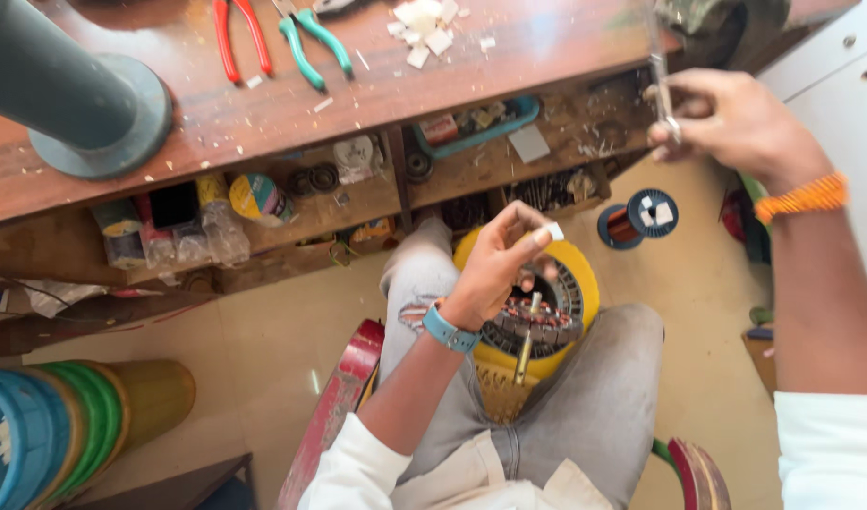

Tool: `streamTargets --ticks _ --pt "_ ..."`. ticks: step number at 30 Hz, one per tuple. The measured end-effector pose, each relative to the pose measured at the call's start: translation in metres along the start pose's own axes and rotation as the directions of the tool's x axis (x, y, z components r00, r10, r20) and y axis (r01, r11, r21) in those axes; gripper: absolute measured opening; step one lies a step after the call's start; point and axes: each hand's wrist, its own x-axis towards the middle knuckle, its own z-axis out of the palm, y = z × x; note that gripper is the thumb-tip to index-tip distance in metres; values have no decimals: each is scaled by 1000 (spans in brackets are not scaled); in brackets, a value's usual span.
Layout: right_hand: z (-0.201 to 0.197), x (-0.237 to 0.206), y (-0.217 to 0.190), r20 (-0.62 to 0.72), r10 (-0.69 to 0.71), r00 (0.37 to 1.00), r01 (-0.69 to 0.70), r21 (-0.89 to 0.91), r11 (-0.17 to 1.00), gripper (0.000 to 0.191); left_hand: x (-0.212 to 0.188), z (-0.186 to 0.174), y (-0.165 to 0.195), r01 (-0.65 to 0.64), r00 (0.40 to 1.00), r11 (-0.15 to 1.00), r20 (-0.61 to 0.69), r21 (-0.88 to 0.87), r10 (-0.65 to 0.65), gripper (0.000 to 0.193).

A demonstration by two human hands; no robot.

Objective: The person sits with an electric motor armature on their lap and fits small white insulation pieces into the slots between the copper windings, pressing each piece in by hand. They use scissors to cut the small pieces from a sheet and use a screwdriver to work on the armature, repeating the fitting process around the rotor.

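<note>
1. Though blur smears its upper length, a thin metal tool [662, 90] stands pinched in the grip of the right hand [736, 123], raised near the bench [292, 104] edge.
2. Left hand [495, 269] is closed on a small white slip [554, 230] between thumb and fingertips, just above the motor stator [547, 316].
3. That stator, with a yellow ring and copper windings, rests on the person's lap; the left hand hides part of it, and a metal shaft [526, 340] pokes from its middle.
4. A spool of copper wire [637, 219] sits on the floor, between both hands.
5. Red pliers [241, 38] and green pliers [311, 42] lie on the bench, cut off at the top edge.
</note>
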Motion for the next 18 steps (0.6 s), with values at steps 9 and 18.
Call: streamTargets --ticks 9,18 --pt "38 52 -76 73 -526 848 432 -671 603 18 -8 -3 15 -119 991 948 -20 294 131 14" --pt "150 -187 -17 -284 -269 920 248 -108 963 22 -45 25 -3 -103 974 961 221 255 46 8"
